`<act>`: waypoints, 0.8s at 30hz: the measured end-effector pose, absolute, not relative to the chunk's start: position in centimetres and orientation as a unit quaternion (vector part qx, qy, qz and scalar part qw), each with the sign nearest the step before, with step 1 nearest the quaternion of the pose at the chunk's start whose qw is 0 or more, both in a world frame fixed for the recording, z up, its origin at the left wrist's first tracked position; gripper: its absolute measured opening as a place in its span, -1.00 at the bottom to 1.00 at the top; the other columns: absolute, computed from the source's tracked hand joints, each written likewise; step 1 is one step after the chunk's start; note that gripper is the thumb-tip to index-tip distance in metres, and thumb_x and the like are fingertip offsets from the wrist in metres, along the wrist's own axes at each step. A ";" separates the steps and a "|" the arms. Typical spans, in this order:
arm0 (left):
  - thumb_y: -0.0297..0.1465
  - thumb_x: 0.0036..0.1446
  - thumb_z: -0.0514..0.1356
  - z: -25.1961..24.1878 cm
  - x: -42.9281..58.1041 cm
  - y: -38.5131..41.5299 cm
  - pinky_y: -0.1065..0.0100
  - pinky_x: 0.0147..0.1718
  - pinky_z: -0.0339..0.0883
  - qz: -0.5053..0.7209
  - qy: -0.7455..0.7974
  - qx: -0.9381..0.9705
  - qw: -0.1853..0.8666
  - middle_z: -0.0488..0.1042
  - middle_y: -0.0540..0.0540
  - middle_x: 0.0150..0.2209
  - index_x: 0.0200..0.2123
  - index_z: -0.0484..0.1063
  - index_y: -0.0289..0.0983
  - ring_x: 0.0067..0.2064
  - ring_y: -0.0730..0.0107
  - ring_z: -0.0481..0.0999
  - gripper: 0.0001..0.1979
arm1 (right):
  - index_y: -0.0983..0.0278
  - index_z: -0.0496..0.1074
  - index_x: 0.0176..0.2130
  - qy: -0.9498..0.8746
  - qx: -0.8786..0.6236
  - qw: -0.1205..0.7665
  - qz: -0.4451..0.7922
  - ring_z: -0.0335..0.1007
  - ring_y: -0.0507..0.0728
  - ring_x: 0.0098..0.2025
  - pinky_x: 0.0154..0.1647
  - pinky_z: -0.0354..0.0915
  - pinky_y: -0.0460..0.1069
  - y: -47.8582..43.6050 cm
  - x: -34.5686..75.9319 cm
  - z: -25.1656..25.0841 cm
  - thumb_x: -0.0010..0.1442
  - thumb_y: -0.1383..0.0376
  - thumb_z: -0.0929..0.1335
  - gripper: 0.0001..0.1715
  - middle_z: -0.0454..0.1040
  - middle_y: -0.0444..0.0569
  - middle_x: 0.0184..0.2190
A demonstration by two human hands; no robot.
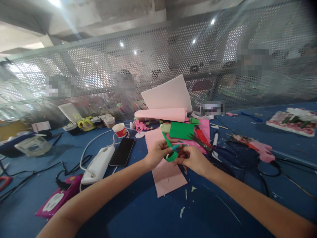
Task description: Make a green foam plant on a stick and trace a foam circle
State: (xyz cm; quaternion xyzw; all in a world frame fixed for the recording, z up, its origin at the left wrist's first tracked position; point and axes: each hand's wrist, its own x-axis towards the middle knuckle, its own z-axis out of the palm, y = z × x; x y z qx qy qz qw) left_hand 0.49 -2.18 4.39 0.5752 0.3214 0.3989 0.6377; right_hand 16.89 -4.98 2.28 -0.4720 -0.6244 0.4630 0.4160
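Both of my hands meet above a pale pink sheet (169, 181) on the blue table. My left hand (157, 153) pinches a narrow green strip (171, 156), which curls into a loop below the fingers with one end sticking up. My right hand (193, 158) has its fingers closed at the loop's right side, gripping the strip too. Whether the strip is paper or thin foam I cannot tell. Just beyond the hands lies a flat green sheet (182, 130), with dark-bladed scissors (204, 143) at its right corner.
To the left are a black phone (122, 152), a white power strip (99, 165), a red-and-white paper cup (120, 130) and a magenta packet (60, 196). A pink glue gun (264, 150) with its cord lies right. Behind the pink roll (160, 114) stands a perforated metal screen (94, 76).
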 end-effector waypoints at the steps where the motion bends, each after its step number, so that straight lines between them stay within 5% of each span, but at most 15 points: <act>1: -0.26 -0.15 0.40 4.4 0.5 -2.2 0.41 -0.28 0.40 0.399 0.329 0.577 0.633 0.61 -0.21 -0.24 -0.13 0.49 -0.36 -0.26 0.34 0.59 -0.52 | 0.30 0.43 -0.52 -0.634 -0.475 0.421 0.442 0.34 0.04 -0.62 -0.62 0.24 -0.08 -5.0 16.9 2.4 -0.20 0.17 0.54 -0.68 0.47 -0.10 -0.64; 6: -0.27 -0.13 0.39 4.7 0.7 -2.6 0.41 -0.32 0.41 0.404 0.331 0.586 0.619 0.61 -0.23 -0.22 -0.13 0.50 -0.38 -0.29 0.36 0.58 -0.52 | 0.31 0.43 -0.56 -0.646 -0.480 0.441 0.397 0.34 0.06 -0.53 -0.52 0.24 -0.06 -4.8 16.9 2.3 -0.18 0.12 0.53 -0.65 0.46 -0.10 -0.60; 15: -0.27 -0.14 0.39 4.6 0.8 -3.2 0.41 -0.43 0.44 0.396 0.341 0.593 0.613 0.59 -0.23 -0.18 -0.12 0.49 -0.38 -0.31 0.33 0.59 -0.51 | 0.31 0.37 -0.61 -0.621 -0.468 0.440 0.449 0.21 -0.01 -0.64 -0.63 0.21 -0.08 -4.9 16.8 1.9 -0.22 0.12 0.55 -0.61 0.31 -0.19 -0.69; 24: -0.29 -0.16 0.41 5.4 0.0 -1.9 0.44 -0.32 0.39 0.373 0.306 0.593 0.644 0.61 -0.21 -0.29 -0.07 0.48 -0.37 -0.29 0.36 0.59 -0.46 | 0.31 0.54 -0.39 -0.603 -0.348 0.370 0.615 0.45 0.05 -0.48 -0.57 0.41 -0.10 -4.6 17.7 2.9 -0.14 0.01 0.52 -0.57 0.56 0.00 -0.42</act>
